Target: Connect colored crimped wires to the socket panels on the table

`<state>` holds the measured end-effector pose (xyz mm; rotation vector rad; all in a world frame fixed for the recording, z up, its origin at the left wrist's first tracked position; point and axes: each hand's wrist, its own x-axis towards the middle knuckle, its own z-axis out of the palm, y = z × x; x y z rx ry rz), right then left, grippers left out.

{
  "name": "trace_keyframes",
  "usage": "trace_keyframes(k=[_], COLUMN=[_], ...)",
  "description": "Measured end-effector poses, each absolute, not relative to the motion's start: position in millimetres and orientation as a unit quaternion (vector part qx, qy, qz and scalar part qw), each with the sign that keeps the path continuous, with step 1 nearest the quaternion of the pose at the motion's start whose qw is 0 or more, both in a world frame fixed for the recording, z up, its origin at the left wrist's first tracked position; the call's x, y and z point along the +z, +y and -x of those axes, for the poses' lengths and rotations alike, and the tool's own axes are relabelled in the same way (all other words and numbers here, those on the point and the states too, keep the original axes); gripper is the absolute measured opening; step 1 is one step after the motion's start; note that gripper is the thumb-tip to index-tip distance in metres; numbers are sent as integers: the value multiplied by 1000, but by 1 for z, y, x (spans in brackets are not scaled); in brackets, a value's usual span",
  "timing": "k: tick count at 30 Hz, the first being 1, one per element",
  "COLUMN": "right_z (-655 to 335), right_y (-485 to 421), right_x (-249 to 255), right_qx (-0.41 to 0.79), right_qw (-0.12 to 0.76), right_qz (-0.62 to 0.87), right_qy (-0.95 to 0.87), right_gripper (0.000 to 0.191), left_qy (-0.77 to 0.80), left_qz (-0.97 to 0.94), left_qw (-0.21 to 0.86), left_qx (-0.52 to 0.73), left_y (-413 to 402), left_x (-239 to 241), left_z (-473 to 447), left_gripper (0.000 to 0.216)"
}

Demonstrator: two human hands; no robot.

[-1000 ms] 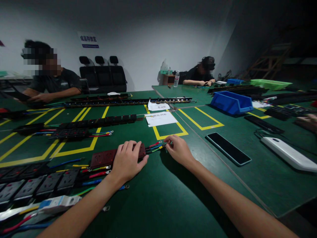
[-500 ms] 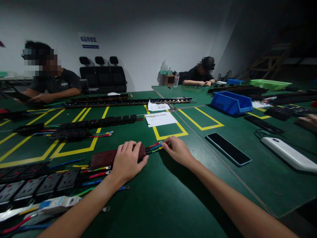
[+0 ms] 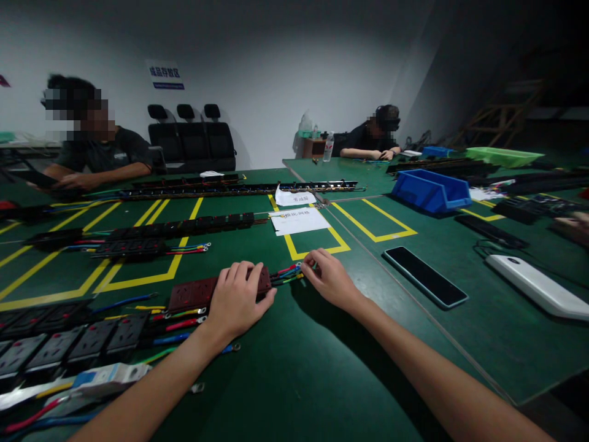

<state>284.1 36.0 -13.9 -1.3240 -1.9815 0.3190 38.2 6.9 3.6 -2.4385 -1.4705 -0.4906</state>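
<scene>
A dark red socket strip (image 3: 192,294) lies on the green table, with my left hand (image 3: 238,298) wrapped over its right part, fingers across the top and thumb at the near side. Red, blue and green-yellow wires (image 3: 286,274) with ring terminals run from the strip's right end. At their tips my right hand (image 3: 326,276) is closed in a pinch on a wire end; the fingers hide exactly which one. Black socket strips (image 3: 85,344) with loose ring-ended wires lie to the left of my left forearm.
To the right are a phone (image 3: 425,277), a white power bank (image 3: 536,285) and a blue bin (image 3: 430,191). Paper labels (image 3: 301,222) and more black strips (image 3: 184,228) lie ahead among yellow tape outlines. Two people (image 3: 113,153) sit across; another person's hand (image 3: 573,224) shows at right.
My right hand has shifted very slightly away and up at the wire tips. My left hand and the socket strip stay in place.
</scene>
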Motion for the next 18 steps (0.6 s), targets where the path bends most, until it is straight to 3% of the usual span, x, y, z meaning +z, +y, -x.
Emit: trace_keyframes(k=[6,13,18], right_z=[-285,-286,-286], right_y=[33,35,34], right_x=[-7,-8,-7], right_qx=[70,59,47], right_qw=[338,349,279], right_qz=[543,571,580], right_qy=[-765,-741,-764], right_gripper=[36,31,39], left_qy=[-504,-504,-505], left_qz=[838,840,838], left_qw=[121,115,117], left_qx=[-171,-162,-169], left_y=[6,7,7], left_x=[5,5,4], left_z=[-37,-38,-37], left_gripper=[57,59,58])
